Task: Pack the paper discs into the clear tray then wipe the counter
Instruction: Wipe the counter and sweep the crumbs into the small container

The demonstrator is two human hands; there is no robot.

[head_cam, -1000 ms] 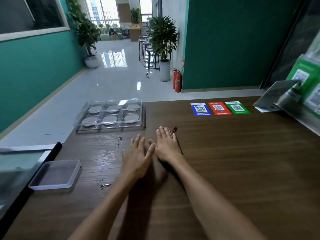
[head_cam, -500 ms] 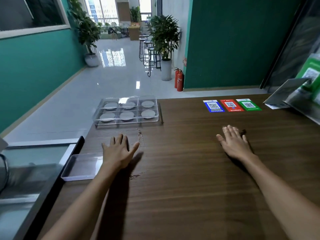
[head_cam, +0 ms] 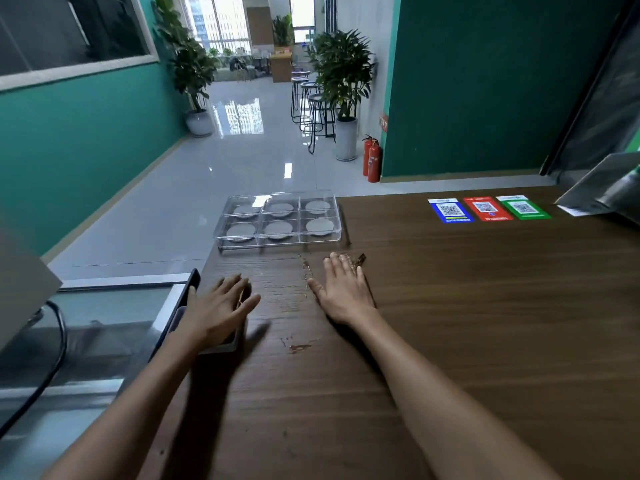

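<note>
The packing looks finished: the clear tray (head_cam: pixel 278 221), at about twelve o'clock from the hands near the far edge of the worktop (head_cam: pixel 450 323), has six compartments in two rows of three, and each holds one pale grey paper disc (head_cam: pixel 319 226), round and flat. No loose discs show on the worktop. What seems left is the wiping. Wet streaks and a small brownish smear (head_cam: pixel 299 347) lie between the two hands, so the surface is not yet clean.

The right hand (head_cam: pixel 344 292) lies flat on the wood at about one o'clock, its fingers straight and slightly spread, gripping nothing; a small dark scrap (head_cam: pixel 360 260) shows just past its fingertips, too small to identify. The left hand (head_cam: pixel 216 311), at about ten o'clock, has relaxed, spread fingers over a shallow clear lid (head_cam: pixel 232 341) at the worktop's left edge; whether it touches the lid cannot be told.

The tray is rigid, glossy transparent plastic with thin walls and catches the light. The worktop is dark brown with a straight wood grain, matte except where wet. Three flat code stickers (head_cam: pixel 488 208), blue, red and green, sit at about two o'clock.
</note>
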